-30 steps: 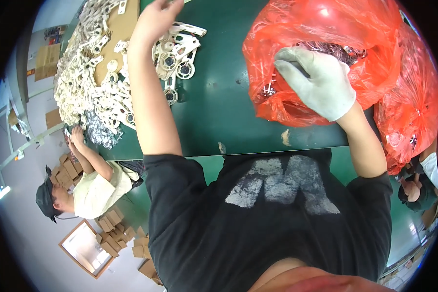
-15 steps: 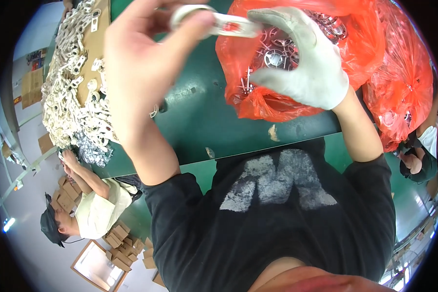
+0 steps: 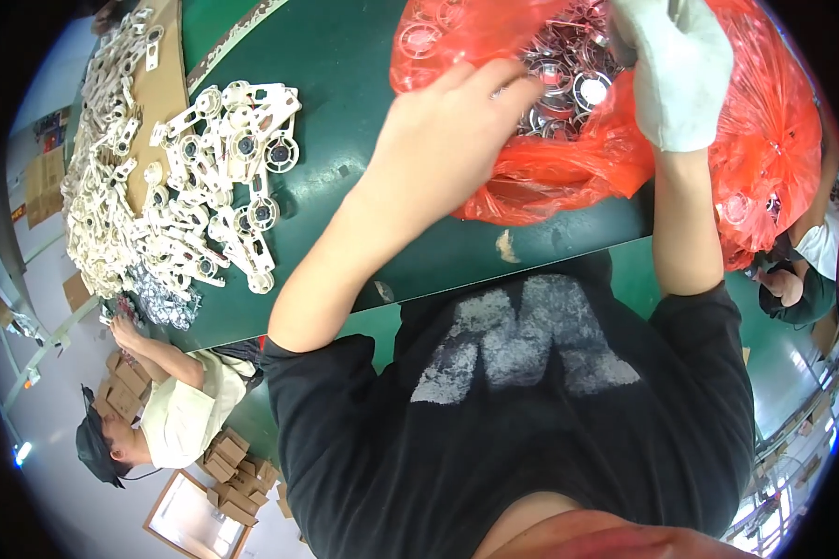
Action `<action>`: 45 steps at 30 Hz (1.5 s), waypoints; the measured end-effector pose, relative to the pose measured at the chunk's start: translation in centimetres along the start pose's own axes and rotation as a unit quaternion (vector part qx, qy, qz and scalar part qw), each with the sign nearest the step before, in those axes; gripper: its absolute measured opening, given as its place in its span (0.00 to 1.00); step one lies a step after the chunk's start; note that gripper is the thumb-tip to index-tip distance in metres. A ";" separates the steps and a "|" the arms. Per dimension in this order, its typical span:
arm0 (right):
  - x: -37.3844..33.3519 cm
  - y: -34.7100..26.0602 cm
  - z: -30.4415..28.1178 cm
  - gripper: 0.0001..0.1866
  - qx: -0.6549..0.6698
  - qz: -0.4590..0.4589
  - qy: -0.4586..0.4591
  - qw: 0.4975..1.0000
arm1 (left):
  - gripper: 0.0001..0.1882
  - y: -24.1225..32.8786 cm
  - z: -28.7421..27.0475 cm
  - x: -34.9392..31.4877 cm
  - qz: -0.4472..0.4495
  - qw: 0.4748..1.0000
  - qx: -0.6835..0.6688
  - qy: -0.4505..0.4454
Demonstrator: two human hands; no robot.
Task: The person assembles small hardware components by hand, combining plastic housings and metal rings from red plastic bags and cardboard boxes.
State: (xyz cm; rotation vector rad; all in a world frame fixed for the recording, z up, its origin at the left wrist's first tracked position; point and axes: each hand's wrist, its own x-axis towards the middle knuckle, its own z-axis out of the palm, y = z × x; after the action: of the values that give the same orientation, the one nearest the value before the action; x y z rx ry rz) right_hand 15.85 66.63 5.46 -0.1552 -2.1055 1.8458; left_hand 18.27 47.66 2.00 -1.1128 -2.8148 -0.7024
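Two hands are at the red bag point(image 3: 569, 177), which lies open on the green tabletop point(image 3: 345, 84) toward its far right edge. The bare left hand point(image 3: 443, 140) rests on the bag's mouth with fingers point(image 3: 494, 79) loosely curled over the plastic, holding it back; whether they pinch a part I cannot tell. The gloved right hand point(image 3: 676, 74) reaches into the bag from above, its fingertips cut off by the picture edge, so its grip is hidden. The bag looks full of round metal discs point(image 3: 564, 79), shiny with dark centres, heaped and tangled. By my judgement the work is well under way but far from done: a heap of white plastic brackets point(image 3: 205, 186) lies at the left edge, while the bag holds many discs.
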 end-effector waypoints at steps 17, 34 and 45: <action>-0.6 0.7 1.0 0.04 -0.039 0.021 -0.141 0.989 | 0.12 -2.6 1.2 -0.7 -0.011 0.994 0.075 0.081; -3.4 0.6 1.7 0.12 -0.420 -0.085 -0.324 0.843 | 0.12 -1.8 0.0 -1.9 -0.136 0.900 -0.286 0.301; -3.2 1.2 1.4 0.13 -0.395 -0.060 -0.352 0.846 | 0.11 -2.4 0.0 -2.2 -0.080 0.945 -0.176 0.262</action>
State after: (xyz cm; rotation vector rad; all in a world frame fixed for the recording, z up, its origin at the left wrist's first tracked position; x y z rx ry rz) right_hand 18.28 64.50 3.58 0.5393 -3.1772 0.8944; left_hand 18.35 44.73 0.67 -0.5947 -2.3862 -1.3293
